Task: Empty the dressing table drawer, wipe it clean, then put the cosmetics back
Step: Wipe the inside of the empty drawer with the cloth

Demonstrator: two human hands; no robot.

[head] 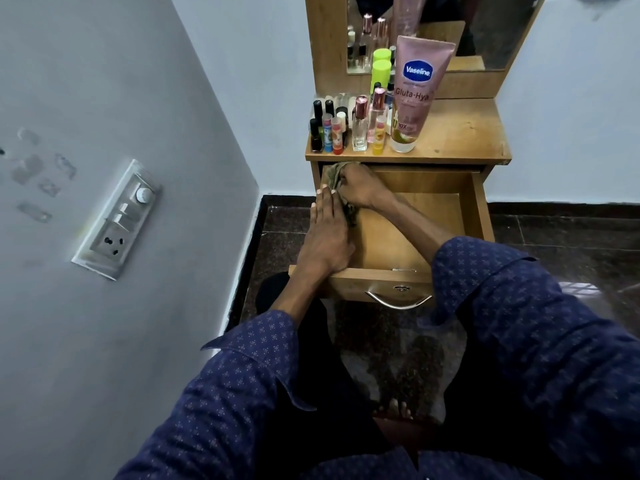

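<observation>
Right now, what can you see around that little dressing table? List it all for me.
drawer: one, light wood, pulled open, no cosmetics showing inside
cloth: one, olive-brown, back left corner of the drawer
Vaseline tube: one, pink, standing cap-down on the tabletop
small bottles: a cluster, too crowded to count, mixed colours, left part of the tabletop
mirror: one, wood-framed, behind the tabletop
switchboard: one, white, on the grey wall at left
drawer handle: one, silver, on the drawer front
left hand: flat along the drawer's left side
right hand: grips the cloth
</observation>
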